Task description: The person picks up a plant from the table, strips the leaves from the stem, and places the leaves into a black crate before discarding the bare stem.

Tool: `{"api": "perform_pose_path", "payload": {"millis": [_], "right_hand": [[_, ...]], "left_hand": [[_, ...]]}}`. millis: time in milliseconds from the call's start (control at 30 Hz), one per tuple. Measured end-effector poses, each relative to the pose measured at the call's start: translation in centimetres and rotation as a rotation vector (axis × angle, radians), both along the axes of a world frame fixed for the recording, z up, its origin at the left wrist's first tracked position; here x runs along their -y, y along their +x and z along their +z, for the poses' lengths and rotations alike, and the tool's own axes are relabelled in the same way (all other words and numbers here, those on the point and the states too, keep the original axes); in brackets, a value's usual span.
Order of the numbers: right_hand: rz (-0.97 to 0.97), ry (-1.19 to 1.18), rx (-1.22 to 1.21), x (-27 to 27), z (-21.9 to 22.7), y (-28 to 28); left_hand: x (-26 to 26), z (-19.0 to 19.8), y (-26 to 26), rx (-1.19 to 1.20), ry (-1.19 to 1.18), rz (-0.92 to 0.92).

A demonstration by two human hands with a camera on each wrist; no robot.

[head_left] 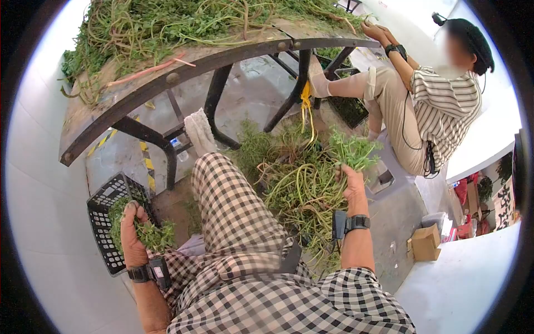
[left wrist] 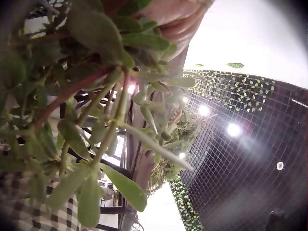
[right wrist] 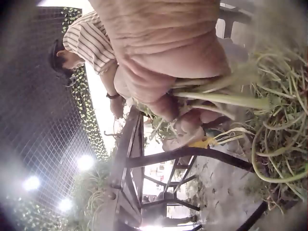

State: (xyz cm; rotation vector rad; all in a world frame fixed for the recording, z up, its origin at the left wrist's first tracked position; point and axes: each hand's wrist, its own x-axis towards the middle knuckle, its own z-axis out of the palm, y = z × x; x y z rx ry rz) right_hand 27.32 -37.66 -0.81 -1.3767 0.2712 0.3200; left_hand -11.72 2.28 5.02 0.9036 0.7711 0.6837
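Observation:
Green leafy stems (head_left: 356, 150) with fleshy leaves are gripped in the right hand (head_left: 355, 183), above a tangled heap of long stems (head_left: 303, 189) on the floor. In the right wrist view the curled fingers of the right hand (right wrist: 168, 62) close round several pale stems (right wrist: 231, 100). At the lower left, the left hand (head_left: 133, 234) holds a leafy bunch (head_left: 157, 236) beside a black plastic crate (head_left: 101, 214) with greens in it. Reddish stems and leaves (left wrist: 86, 192) fill the left wrist view, below part of the left hand (left wrist: 175, 19).
A table with a dark metal rim (head_left: 222, 55) bears a large pile of greens (head_left: 150, 28). Its black legs stand near the wearer's feet. Another person in a striped shirt (head_left: 445, 100) sits at the right. A cardboard box (head_left: 425, 243) lies on the floor at the right.

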Motion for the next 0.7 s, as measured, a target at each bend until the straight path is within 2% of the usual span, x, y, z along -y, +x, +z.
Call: {"api": "perform_pose_path", "payload": {"millis": [133, 200, 267, 400, 567, 600, 700], "right_hand": [[-0.025, -0.089, 0.035, 0.9, -0.7, -0.2], [-0.077, 0.033, -0.024, 1.5, -0.8, 0.1], [-0.071, 0.184, -0.063, 2.1, -1.6, 0.3], [-0.046, 0.135, -0.152, 1.4, -2.9, 0.5], [-0.040, 0.296, -0.141, 0.6, -4.0, 0.6], [-0.049, 0.332, -0.149, 0.3, -3.9, 0.5], [-0.053, 0.433, -0.187, -0.5, -3.6, 0.0]], "left_hand": [[-0.2, 0.1, 0.4, -0.043, -0.009, -0.027], [0.0, 0.8, 0.5, -0.023, 0.000, -0.080], [0.6, 1.7, 0.8, -0.017, -0.002, -0.044], [1.4, 4.3, 1.2, -0.016, 0.015, -0.022], [2.1, 6.7, 2.4, 0.007, 0.061, -0.044], [1.7, 6.9, 2.5, 0.048, 0.083, -0.150], [2.2, 7.6, 3.5, -0.025, 0.056, -0.023]]}}
